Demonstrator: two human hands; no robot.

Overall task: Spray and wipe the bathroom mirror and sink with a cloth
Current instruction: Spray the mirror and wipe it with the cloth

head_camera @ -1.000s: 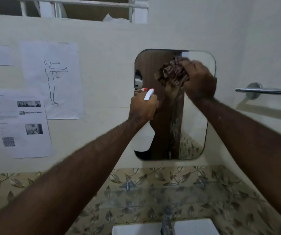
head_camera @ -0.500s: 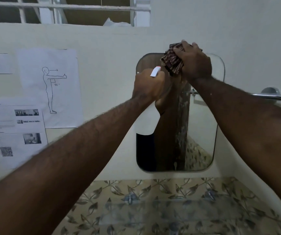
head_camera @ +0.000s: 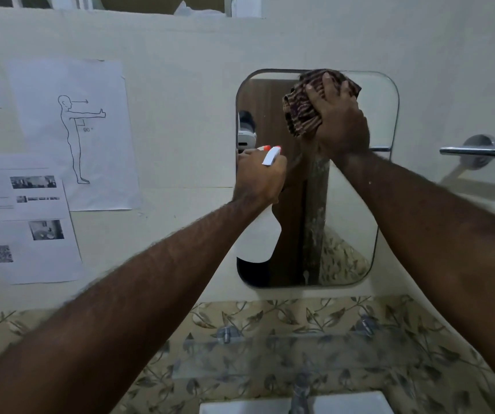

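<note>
At the mirror's (head_camera: 348, 222) top edge, the striped cloth (head_camera: 301, 113) is bunched under the right hand (head_camera: 339, 125). The fingers curl over it and press it to the glass, right arm reaching up from lower right. The left hand (head_camera: 258, 182), lower at the mirror's left edge, is wrapped round the white spray bottle (head_camera: 271, 155), arm outstretched. The sink (head_camera: 240, 407) and tap (head_camera: 300, 397) are at the bottom.

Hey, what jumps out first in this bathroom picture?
The right hand holds a bunched striped cloth against the upper part of the mirror. Lower left, the left hand grips a white spray bottle by the mirror's left edge. Printed sheets hang on the wall further left.
</note>
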